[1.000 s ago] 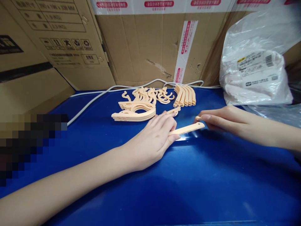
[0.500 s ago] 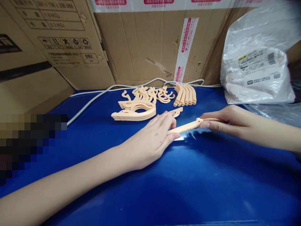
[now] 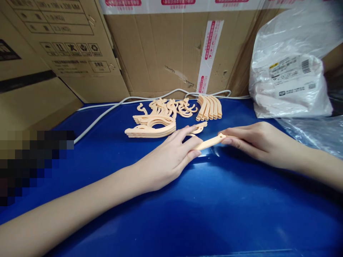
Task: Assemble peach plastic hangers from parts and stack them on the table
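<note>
My left hand (image 3: 174, 157) pinches one end of a cream plastic hanger arm (image 3: 210, 141) just above the blue table (image 3: 203, 214). At its other end, which has a small hole, my right hand (image 3: 254, 141) is closed with thumb and fingers; what lies inside that grip is mostly hidden. Behind my left fingers lies another cream hanger piece (image 3: 199, 127), partly covered by them. Left of it is a stack of curved hanger arms (image 3: 151, 132). Farther back are loose hanger hooks (image 3: 184, 107) and a row of curved arms (image 3: 210, 108).
A white cable (image 3: 107, 110) runs along the back of the table. Cardboard boxes (image 3: 166, 50) stand behind and at the left. A white plastic bag (image 3: 292, 85) with a label sits at the back right, with clear film (image 3: 316, 134) in front of it.
My right hand has shifted slightly left, toward my left hand. The thin strip that showed within its grip is now mostly covered. The hanger arm has turned a little.
</note>
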A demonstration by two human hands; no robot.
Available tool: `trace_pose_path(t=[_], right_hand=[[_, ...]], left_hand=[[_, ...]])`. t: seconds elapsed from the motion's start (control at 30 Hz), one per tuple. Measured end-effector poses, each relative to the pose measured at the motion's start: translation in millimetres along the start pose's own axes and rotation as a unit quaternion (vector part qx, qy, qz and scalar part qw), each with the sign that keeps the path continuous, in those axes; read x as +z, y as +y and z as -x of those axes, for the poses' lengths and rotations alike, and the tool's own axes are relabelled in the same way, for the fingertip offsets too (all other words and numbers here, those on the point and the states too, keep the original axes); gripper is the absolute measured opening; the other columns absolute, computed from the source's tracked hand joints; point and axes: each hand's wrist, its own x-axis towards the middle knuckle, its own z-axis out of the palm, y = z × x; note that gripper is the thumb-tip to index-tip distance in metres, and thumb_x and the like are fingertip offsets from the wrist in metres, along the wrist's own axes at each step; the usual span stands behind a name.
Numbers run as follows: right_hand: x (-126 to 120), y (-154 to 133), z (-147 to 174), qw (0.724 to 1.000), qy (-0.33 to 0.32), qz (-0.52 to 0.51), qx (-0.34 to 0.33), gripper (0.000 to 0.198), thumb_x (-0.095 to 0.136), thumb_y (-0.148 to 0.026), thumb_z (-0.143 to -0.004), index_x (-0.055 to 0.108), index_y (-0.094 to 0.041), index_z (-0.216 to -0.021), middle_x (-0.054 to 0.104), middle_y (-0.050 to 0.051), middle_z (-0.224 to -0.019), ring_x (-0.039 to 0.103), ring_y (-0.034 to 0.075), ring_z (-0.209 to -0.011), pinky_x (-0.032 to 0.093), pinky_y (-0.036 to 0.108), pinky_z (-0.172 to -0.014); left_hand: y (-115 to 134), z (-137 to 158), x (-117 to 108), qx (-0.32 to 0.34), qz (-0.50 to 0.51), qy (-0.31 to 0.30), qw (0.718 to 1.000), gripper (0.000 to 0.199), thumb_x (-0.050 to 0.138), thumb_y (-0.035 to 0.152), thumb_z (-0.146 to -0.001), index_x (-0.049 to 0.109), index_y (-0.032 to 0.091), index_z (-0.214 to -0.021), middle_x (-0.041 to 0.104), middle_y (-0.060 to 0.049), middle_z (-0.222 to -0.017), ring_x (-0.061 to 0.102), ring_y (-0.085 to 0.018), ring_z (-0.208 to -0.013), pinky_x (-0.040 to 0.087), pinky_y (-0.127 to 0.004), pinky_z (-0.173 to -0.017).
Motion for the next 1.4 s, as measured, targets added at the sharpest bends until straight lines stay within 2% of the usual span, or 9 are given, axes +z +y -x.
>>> trace_pose_path(t=[0.1, 0.27, 0.53, 0.77, 1.13, 1.4], right_hand=[[1.0, 0.1, 1.3, 0.999, 0.004, 0.018, -0.03, 0.044, 0.032, -0.043, -0.102, 0.066, -0.018, -0.09, 0.07, 0.006, -0.08, 0.063, 0.015, -0.06, 0.042, 0.026, -0.056], [0.9, -0.1, 3.1, 0.993, 0.036, 0.089, -0.065, 0.041, 0.032, -0.04, -0.102, 0.064, -0.017, -0.089, 0.065, 0.003, -0.071, 0.06, 0.013, -0.054, 0.036, 0.025, -0.05], [-0.1, 0.4, 4.2, 0.981, 0.047, 0.171, -0.081, 0.042, 0.032, -0.038, -0.102, 0.062, -0.017, -0.08, 0.057, 0.002, -0.062, 0.054, 0.012, -0.049, 0.031, 0.027, -0.049], [-0.7, -0.3, 4.5, 0.972, 0.054, 0.206, -0.098, 0.04, 0.035, -0.035, -0.101, 0.055, -0.019, -0.07, 0.054, 0.0, -0.06, 0.05, 0.011, -0.048, 0.031, 0.027, -0.05], [-0.2, -0.1, 5.1, 0.972, 0.041, 0.21, -0.101, 0.043, 0.034, -0.039, -0.101, 0.055, -0.019, -0.069, 0.054, 0.0, -0.061, 0.049, 0.012, -0.05, 0.031, 0.027, -0.052], [3.2, 3.1, 6.5, 0.988, 0.028, 0.124, -0.086, 0.045, 0.039, -0.043, -0.099, 0.051, -0.019, -0.062, 0.047, -0.001, -0.057, 0.042, 0.01, -0.046, 0.024, 0.029, -0.05]], left_hand=[[-1.1, 0.3, 0.5, 0.004, -0.002, 0.0, 1.0, 0.033, 0.028, 0.034, -0.104, 0.053, 0.021, -0.121, 0.031, -0.007, -0.155, 0.022, -0.019, -0.146, 0.021, -0.04, -0.121], [-0.5, -0.3, 0.5, 0.007, 0.0, -0.002, 1.0, 0.037, 0.026, 0.035, -0.105, 0.05, 0.022, -0.13, 0.029, -0.004, -0.156, 0.023, -0.016, -0.146, 0.02, -0.037, -0.121], [2.5, -1.8, -1.2, 0.002, -0.004, -0.006, 1.0, 0.039, 0.026, 0.035, -0.104, 0.05, 0.023, -0.134, 0.038, -0.007, -0.152, 0.029, -0.02, -0.143, 0.025, -0.041, -0.119], [2.1, -0.7, -1.1, 0.005, -0.013, -0.009, 1.0, 0.04, 0.026, 0.035, -0.105, 0.048, 0.022, -0.135, 0.031, -0.006, -0.157, 0.026, -0.018, -0.145, 0.022, -0.038, -0.12], [0.3, 0.4, -0.1, 0.01, -0.029, -0.02, 0.999, 0.036, 0.027, 0.034, -0.104, 0.05, 0.022, -0.13, 0.032, -0.007, -0.156, 0.022, -0.018, -0.146, 0.023, -0.042, -0.12], [0.0, 1.0, 2.8, 0.021, -0.057, -0.026, 0.998, 0.036, 0.026, 0.034, -0.104, 0.052, 0.02, -0.126, 0.034, -0.011, -0.154, 0.023, -0.022, -0.146, 0.024, -0.043, -0.119]])
